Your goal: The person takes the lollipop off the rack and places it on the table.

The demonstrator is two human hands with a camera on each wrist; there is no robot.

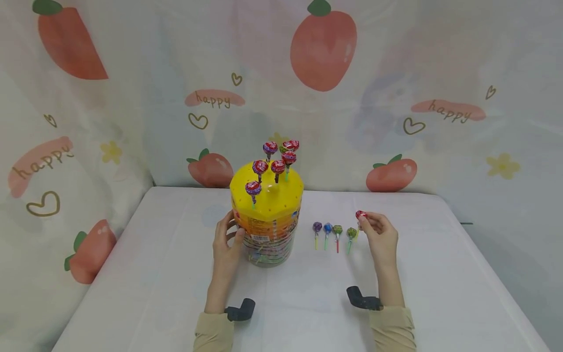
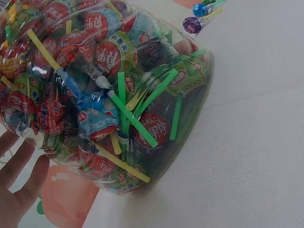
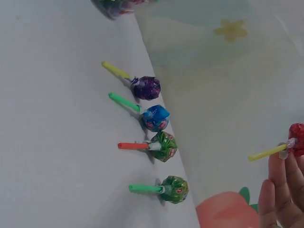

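Observation:
A clear plastic jar (image 2: 161, 156) full of wrapped lollipops stands on the table, topped by a yellow lid (image 1: 281, 200) with small holes. Several lollipops (image 1: 253, 188) stick up from that lid. My left hand (image 1: 226, 244) rests against the jar's left side, its fingers around the orange label. To the right, my right hand (image 1: 382, 237) pinches a red-wrapped lollipop (image 3: 297, 137) with a yellow stick, raised over the table. Near it lie a purple lollipop (image 3: 146, 88), a blue lollipop (image 3: 156, 118) and two green lollipops (image 3: 164, 146) in a row.
The white-covered table (image 1: 308, 303) reaches back to a hanging cloth (image 1: 264, 58) printed with fruit, hearts and flowers. Each wrist wears a black camera mount (image 1: 241, 310).

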